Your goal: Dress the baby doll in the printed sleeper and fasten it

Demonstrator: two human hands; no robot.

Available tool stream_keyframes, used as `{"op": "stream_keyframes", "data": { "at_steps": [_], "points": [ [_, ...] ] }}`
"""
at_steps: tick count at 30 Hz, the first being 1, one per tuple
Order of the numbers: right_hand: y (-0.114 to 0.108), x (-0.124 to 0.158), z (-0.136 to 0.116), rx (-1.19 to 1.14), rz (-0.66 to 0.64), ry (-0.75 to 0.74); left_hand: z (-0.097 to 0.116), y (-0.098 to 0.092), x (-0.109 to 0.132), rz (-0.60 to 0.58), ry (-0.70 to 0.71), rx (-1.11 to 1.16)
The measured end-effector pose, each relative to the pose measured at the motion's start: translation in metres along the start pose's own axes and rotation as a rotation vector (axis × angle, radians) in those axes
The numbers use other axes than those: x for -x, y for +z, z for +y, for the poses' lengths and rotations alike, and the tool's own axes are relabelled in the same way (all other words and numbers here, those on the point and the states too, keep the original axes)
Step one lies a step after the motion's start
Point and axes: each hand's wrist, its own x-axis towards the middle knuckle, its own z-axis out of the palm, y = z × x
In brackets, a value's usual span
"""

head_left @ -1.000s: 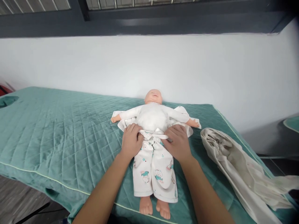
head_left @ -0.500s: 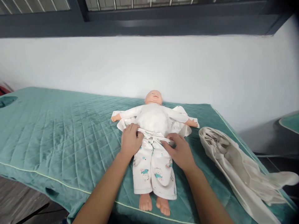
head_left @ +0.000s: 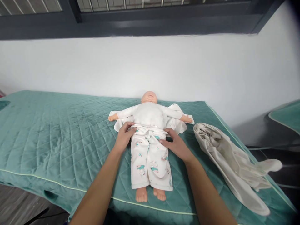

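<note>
A baby doll (head_left: 149,114) in a white long-sleeved top lies on its back, arms stretched out to the sides. White trousers (head_left: 151,159) with small teal and pink animal prints cover its legs, and the bare feet stick out below. My left hand (head_left: 124,136) grips the waistband at the left hip, thumb in front. At the opposite hip, my right hand (head_left: 177,143) holds the waistband's side, its thumb lying on the front and its other fingers partly hidden. Beneath the doll's arms and back, a white printed garment (head_left: 177,125) is spread out.
Green quilted bedding (head_left: 58,140) covers the bed under the doll. To the right lies a crumpled cream cloth (head_left: 231,162) reaching the bed's edge. A white wall (head_left: 140,67) rises behind, below a dark window frame (head_left: 150,26). Another green-covered surface (head_left: 287,115) shows at far right.
The trouser waistband now sits higher and flatter on the doll's belly. My right hand has gone from pinching a loose waist fold to the hip side. The view has shifted slightly.
</note>
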Motion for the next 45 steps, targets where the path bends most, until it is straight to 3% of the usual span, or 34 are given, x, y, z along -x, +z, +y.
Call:
{"op": "stream_keyframes", "data": {
  "at_steps": [3, 15, 21, 29, 37, 45],
  "points": [
    [0.004, -0.004, 0.006, -0.115, 0.011, -0.004, -0.002, 0.000, -0.001, -0.010, 0.019, 0.096],
    [0.015, -0.027, 0.012, -0.262, 0.054, -0.046, -0.004, 0.008, -0.014, 0.038, 0.091, 0.098],
    [0.018, -0.031, 0.005, -0.101, 0.109, 0.014, -0.006, 0.011, -0.018, 0.049, 0.081, 0.065],
    [0.022, -0.032, 0.000, 0.109, 0.176, -0.151, -0.007, 0.011, -0.017, 0.113, 0.194, -0.140],
    [0.025, -0.032, 0.003, 0.158, 0.213, -0.184, -0.007, 0.013, -0.018, 0.121, 0.295, -0.319],
    [0.027, -0.032, 0.004, 0.190, 0.277, -0.172, 0.002, 0.005, 0.017, 0.066, 0.306, -0.449]
  ]
}}
